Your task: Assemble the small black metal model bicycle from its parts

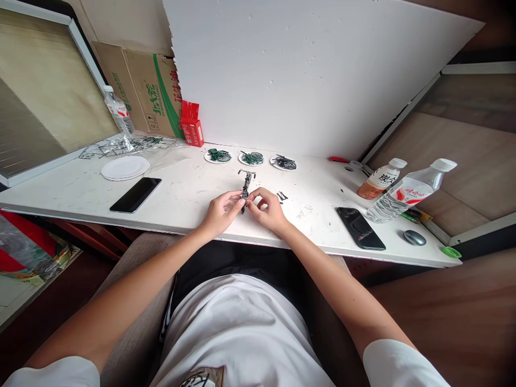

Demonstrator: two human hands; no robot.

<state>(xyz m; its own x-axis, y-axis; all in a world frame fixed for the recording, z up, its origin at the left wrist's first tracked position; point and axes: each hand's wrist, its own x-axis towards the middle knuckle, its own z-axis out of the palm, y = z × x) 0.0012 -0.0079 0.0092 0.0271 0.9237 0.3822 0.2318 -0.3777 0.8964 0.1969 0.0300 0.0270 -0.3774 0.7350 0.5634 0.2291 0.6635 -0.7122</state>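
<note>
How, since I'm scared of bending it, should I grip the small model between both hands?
Probably pinch the model mid-body, from above: thin handlebars spread across the far end, while the left hand and right hand crowd the near end.

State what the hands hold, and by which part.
A small dark model bike, held between the left hand and right hand by its near end, opposite the handlebars.

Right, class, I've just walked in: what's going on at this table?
A seated person holds a small dark bicycle-like model at the white table, with the fingertips of the left hand and right hand at its near end. A few loose dark pieces lie beside the right hand. Farther back, two green models and a black model rest on small white plates.
</note>
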